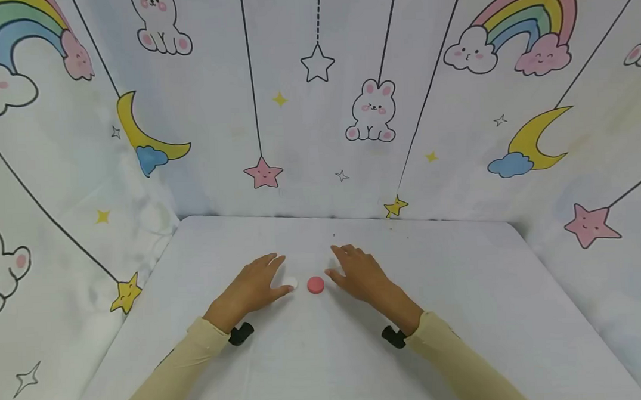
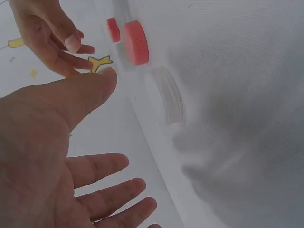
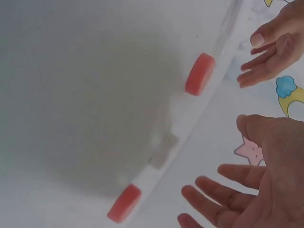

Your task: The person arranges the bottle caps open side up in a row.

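My left hand (image 1: pixel 251 286) hovers low over the table with fingers and thumb spread apart, holding nothing. Right beside its thumb lies a white bottle cap (image 1: pixel 290 282), a pale ring with a raised rim in the left wrist view. A red bottle cap (image 1: pixel 316 285) with ridged sides lies between the two hands. My right hand (image 1: pixel 362 276) is likewise spread and holds nothing, its thumb pointing toward that red cap. A second red cap (image 3: pixel 124 203) shows below the right fingers in the right wrist view; in the head view the right hand hides it.
The white tabletop (image 1: pixel 306 362) reaches back to a cloth backdrop (image 1: pixel 306 129) printed with rabbits, stars, moons and rainbows. Dark wrist-worn devices (image 1: pixel 241 334) sit at the cuffs of the pale yellow sleeves (image 1: pixel 177 367).
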The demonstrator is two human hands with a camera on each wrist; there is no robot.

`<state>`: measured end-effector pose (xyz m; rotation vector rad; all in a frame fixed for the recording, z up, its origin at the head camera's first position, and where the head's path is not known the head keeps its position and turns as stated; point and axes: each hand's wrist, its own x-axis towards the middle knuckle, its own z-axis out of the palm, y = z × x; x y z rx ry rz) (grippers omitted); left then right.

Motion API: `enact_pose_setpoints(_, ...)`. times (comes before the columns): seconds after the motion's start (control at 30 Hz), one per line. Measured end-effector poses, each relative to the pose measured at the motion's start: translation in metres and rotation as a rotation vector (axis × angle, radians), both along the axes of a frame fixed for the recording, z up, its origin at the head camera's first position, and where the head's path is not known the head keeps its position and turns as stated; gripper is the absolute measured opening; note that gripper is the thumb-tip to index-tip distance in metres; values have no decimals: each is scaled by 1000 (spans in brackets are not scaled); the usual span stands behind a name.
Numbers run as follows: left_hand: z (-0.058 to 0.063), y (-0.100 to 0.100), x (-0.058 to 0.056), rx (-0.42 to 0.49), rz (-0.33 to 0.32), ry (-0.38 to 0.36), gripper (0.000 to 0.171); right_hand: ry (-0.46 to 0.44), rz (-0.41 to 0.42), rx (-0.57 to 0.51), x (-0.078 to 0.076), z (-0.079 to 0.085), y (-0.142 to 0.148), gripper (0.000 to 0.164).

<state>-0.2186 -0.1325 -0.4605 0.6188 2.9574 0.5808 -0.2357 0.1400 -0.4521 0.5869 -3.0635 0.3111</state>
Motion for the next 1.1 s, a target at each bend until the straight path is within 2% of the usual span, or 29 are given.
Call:
enact_pose_setpoints(0.37,-6,-1,-1,-19,-36,65,54,-20,153,-3,-1,-1,-26,55)
enact_pose_setpoints(0.6,-10,1,-3,-43,-39,77,48,65,250,14,-1,-12,-41,48)
enact_pose_setpoints(0.83,-13,2,-5,-59,-45,105,47,62,252,60,-3,-21,-54,47)
enact_pose_setpoints(1.1,-16,2,-4,-39,-68,148,44,105,280,65,-1,-20,-61,47)
